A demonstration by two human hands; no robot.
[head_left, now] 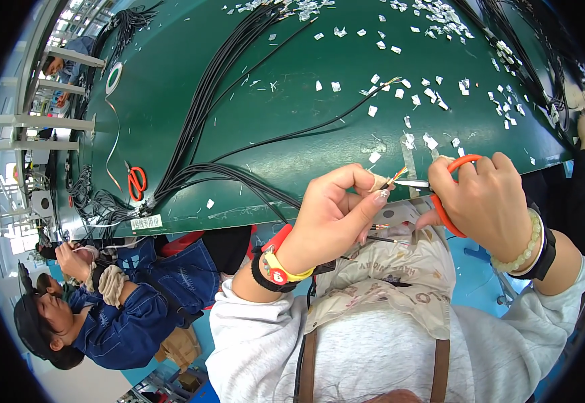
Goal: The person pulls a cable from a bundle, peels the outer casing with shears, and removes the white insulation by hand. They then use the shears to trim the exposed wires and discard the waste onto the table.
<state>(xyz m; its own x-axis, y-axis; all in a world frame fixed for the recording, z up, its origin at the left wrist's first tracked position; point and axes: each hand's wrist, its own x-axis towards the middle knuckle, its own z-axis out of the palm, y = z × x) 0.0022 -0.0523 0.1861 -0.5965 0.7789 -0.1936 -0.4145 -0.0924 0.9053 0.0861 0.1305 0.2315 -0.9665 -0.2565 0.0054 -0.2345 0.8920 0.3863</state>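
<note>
Orange plastic-handled scissors (448, 195) with shiny metal blades, glossy black rubbery cables (205, 107), smooth matt green table (292, 101)

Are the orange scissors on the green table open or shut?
Shut: the spare orange scissors lie flat on the green table, handles together, blades closed, untouched by either hand.

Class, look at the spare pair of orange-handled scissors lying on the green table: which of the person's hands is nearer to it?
Left. The left hand pinches a cable end, lying right of the spare scissors; the right hand, holding other scissors, is farther right.
</note>
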